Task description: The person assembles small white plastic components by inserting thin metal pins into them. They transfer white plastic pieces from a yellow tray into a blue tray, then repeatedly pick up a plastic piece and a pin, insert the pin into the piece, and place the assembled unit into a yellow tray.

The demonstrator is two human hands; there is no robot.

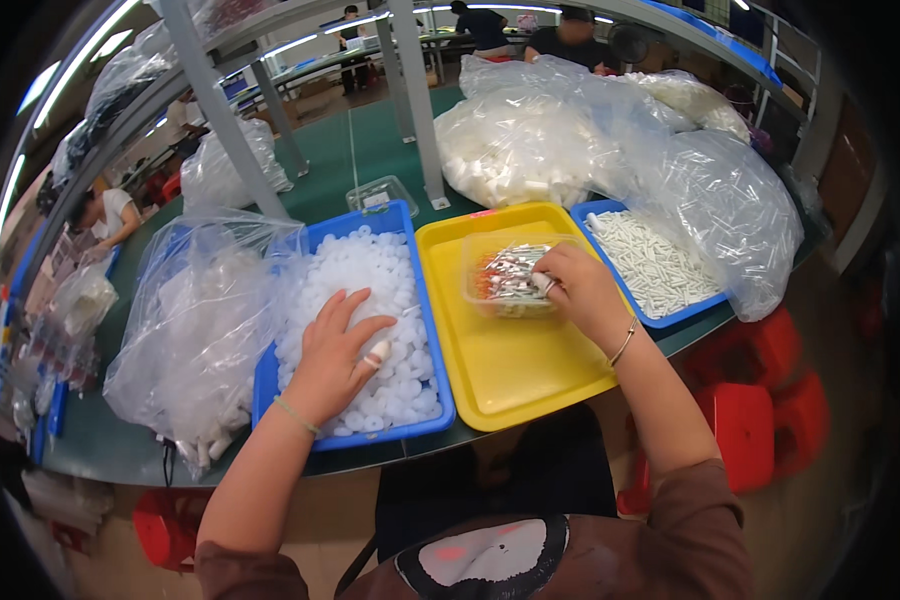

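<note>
My left hand (pixel 340 345) hovers over or rests on small white round plastic pieces (pixel 355 265) in a blue tray (pixel 442 385). Its fingers are spread, and white wrapping covers the thumb. My right hand (pixel 575 283) reaches over the right side of a clear plastic box (pixel 510 306) standing in a yellow tray (pixel 500 390). Slim silvery and white parts (pixel 518 265) fill the box, with orange ones at its left. The right fingers are pressed together at these parts, with white at the fingertips; what they pinch cannot be made out.
Another blue tray (pixel 660 320) at right holds slim white pieces (pixel 650 265). Large clear bags of white parts stand at left (pixel 195 330), back (pixel 530 140) and right (pixel 735 215). Grey posts (pixel 420 110) rise from the green table (pixel 330 150). Red stools (pixel 740 430) stand at right.
</note>
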